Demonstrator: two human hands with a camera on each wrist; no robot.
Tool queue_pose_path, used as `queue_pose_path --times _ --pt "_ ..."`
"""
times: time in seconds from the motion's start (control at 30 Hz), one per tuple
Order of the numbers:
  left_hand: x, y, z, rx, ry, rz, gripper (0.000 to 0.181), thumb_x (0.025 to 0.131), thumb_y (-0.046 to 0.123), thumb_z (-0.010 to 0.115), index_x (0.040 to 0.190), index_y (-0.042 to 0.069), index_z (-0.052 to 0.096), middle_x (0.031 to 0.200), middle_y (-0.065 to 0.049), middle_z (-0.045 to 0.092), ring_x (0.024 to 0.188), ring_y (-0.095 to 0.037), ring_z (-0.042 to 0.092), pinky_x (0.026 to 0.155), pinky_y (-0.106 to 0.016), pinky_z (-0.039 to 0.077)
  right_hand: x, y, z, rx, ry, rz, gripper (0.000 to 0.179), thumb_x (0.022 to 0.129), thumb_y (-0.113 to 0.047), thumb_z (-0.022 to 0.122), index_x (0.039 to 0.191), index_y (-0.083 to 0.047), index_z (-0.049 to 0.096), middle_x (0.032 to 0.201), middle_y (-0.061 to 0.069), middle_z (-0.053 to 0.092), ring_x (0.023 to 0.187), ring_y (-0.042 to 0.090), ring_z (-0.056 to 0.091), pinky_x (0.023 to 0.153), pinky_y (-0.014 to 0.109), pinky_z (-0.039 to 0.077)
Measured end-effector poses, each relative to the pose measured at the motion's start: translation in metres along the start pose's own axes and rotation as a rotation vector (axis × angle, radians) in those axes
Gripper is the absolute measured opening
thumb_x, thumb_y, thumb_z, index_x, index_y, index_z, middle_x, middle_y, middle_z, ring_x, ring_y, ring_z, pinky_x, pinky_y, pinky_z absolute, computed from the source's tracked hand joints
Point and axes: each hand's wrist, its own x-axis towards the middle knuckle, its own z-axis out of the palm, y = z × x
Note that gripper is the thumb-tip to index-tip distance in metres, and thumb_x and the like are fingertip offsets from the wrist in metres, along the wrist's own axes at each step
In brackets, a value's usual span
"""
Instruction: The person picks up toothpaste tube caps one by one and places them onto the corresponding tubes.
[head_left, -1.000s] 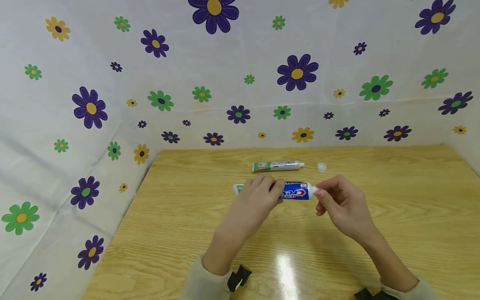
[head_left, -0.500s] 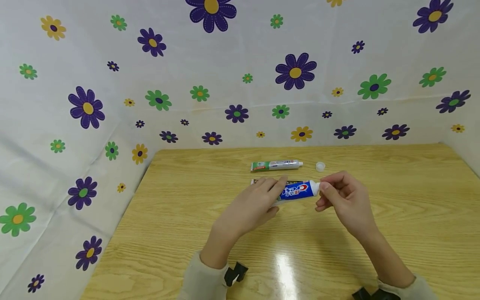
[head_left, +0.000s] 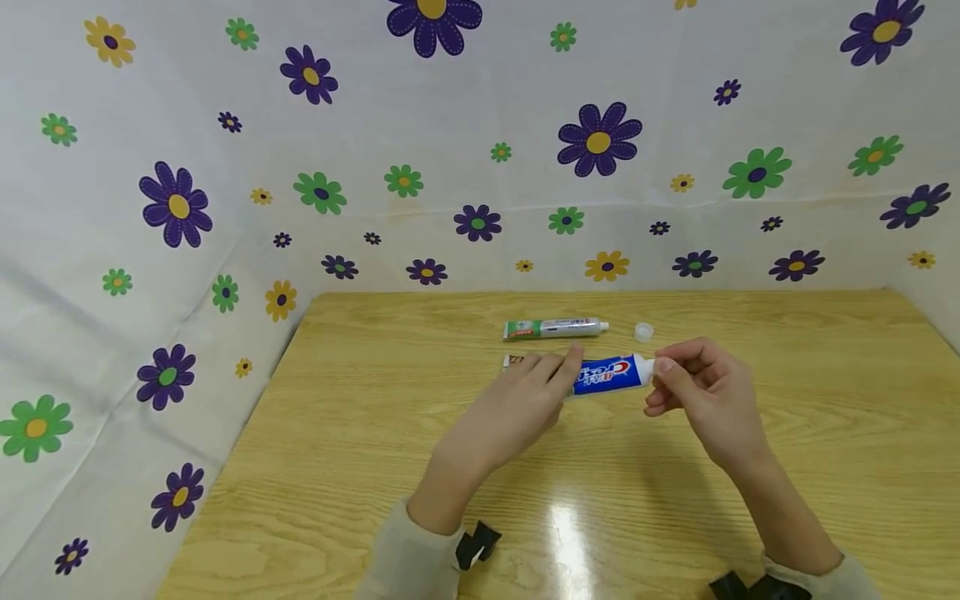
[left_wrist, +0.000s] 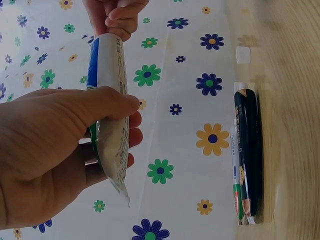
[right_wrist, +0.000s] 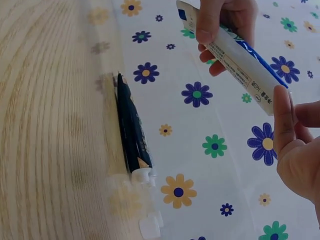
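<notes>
A blue and white Crest toothpaste tube [head_left: 611, 376] is held in the air above the table, its white neck end pointing right. My left hand [head_left: 517, 408] grips its rear half, thumb on the pale back [left_wrist: 112, 57] and fingers behind, as the left wrist view shows. My right hand [head_left: 705, 400] pinches the tube's white tip between thumb and index finger; these fingers hide whether a cap sits there. Beyond my left hand lies a black toothpaste tube [left_wrist: 251, 150], mostly covered in the head view.
Farther back on the wooden table [head_left: 360, 375] lies a green and silver toothpaste tube [head_left: 557, 328]. A small translucent white cap [head_left: 643, 332] sits to its right. A flower-patterned cloth [head_left: 450, 167] rises behind the table and along its left side.
Both hands and the Crest tube have shifted right. The Crest tube's tail end no longer shows left of my left hand, and the black tube's end has come into sight there.
</notes>
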Motion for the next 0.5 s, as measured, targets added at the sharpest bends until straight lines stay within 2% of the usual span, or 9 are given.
queue_pose_path --times 0.2,0.37,0.5 --pt "0.001 -0.007 0.001 -0.047 -0.035 -0.044 0.064 0.096 0.027 0.069 0.15 0.005 0.042 0.135 -0.007 0.059 0.125 -0.025 0.056 0.106 -0.037 0.046 0.002 0.0 -0.007 -0.002 0.011 -0.002 0.013 0.098 0.004 0.057 0.102 0.016 0.055 0.072 0.011 0.063 0.055 0.017 0.065 0.053 0.032 0.058" --pt "-0.002 -0.017 0.0 -0.167 -0.029 -0.055 0.06 0.094 0.027 0.071 0.145 0.006 0.049 0.13 -0.008 0.061 0.12 -0.023 0.058 0.101 -0.036 0.05 0.005 -0.002 -0.016 0.041 0.008 -0.014 0.01 0.098 0.005 0.056 0.101 0.014 0.057 0.072 0.009 0.063 0.055 0.017 0.065 0.053 0.031 0.058" --pt "-0.003 -0.023 -0.001 -0.3 -0.009 -0.029 0.061 0.092 0.028 0.073 0.145 0.009 0.049 0.13 -0.006 0.061 0.117 -0.021 0.058 0.101 -0.038 0.049 0.007 -0.006 -0.024 0.065 0.029 -0.029 0.007 0.097 0.007 0.055 0.1 0.012 0.059 0.072 0.01 0.063 0.055 0.017 0.064 0.052 0.03 0.057"
